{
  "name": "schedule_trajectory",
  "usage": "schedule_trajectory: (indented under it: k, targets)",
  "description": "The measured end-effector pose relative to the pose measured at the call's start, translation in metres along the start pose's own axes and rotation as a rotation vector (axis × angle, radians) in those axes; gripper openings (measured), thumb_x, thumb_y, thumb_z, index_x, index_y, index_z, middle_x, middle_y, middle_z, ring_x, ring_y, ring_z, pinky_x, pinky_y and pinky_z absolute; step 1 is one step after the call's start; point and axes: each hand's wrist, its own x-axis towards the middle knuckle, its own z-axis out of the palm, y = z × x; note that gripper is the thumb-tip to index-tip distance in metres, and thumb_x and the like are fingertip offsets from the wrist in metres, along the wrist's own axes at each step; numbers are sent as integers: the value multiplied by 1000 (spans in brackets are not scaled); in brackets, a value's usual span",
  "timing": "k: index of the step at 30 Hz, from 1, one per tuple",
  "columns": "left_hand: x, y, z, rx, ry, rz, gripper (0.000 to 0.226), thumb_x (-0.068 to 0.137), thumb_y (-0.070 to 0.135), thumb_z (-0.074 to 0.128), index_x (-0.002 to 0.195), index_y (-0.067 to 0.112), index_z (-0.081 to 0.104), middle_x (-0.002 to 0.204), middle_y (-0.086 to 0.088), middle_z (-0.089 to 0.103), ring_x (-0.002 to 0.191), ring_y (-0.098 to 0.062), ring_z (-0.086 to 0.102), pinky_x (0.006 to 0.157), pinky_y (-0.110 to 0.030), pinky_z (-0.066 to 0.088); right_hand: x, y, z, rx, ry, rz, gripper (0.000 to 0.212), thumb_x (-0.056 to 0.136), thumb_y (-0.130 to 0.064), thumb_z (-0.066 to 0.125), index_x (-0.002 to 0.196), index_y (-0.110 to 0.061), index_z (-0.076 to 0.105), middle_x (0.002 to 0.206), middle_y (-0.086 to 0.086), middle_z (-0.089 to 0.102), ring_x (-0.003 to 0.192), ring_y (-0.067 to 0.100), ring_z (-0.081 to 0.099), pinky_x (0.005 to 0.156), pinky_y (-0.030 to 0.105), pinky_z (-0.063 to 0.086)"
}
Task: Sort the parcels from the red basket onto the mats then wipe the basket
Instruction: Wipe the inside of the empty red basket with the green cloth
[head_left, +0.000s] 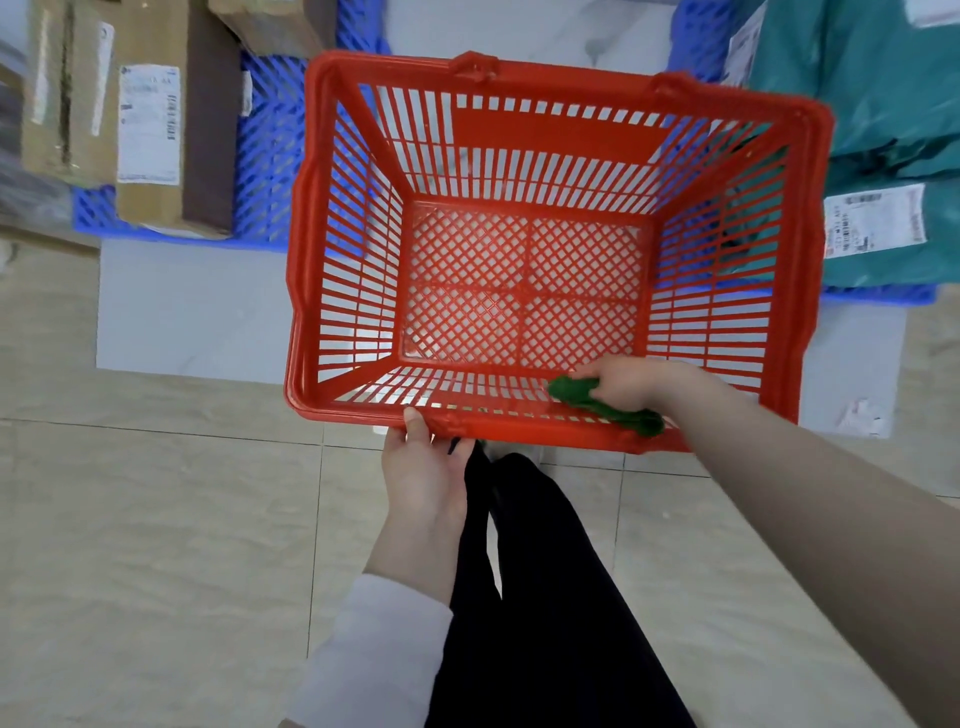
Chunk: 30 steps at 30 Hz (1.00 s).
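Gripping the near rim of the red basket (558, 249), the left hand (423, 467) has its thumb laid over the top of the rim and its fingers curled out of sight underneath, so it is closed on the plastic edge. The right hand (631, 384) reaches inside over the same near rim, its fingers wrapped around a bunched green cloth (602, 405) that is pressed against the inner face of the near slatted wall, toward the near right corner. No parcels lie inside the basket; its mesh bottom is bare. It is held above a pale tiled floor (156, 519), with open tile on the near left side and the person's dark trouser legs (545, 597) directly beneath the near rim. Beyond the far left corner of the basket, brown cardboard parcels (150, 130) with white labels sit on a blue lattice mat (267, 156). Beside the right wall, teal plastic mailer parcels (883, 93) are stacked on another blue mat (878, 295), whose edge shows just beyond the basket's right rim. A strip of lighter floor runs between the two mats under the basket.
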Motion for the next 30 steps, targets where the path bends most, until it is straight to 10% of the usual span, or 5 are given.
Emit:
schedule_trajectory:
  k: [8,20,30]
  targets:
    - [-4,1,4,-8,-41,43,37,102,16,27,135,4,41,97,-7,61,87,-19,62,90,-46,46,-3,-119,20,87,53,-398,53,96,-1,33,143,-25,35,147,7,37,124,25,44,100,28,38]
    - [0,0,-1,91,16,10,33,101,25,34,128,9,46,125,-12,58,116,-26,56,98,-51,46,-10,7,-3,-25,-53,84,50,96,-3,28,141,-21,39,142,10,42,123,27,44,101,34,36]
    - [3,0,-1,80,41,7,35,102,21,32,131,9,46,129,-16,55,118,-29,54,101,-53,43,6,-112,20,89,12,-400,46,99,-11,35,141,-29,38,151,3,30,132,23,37,108,30,30]
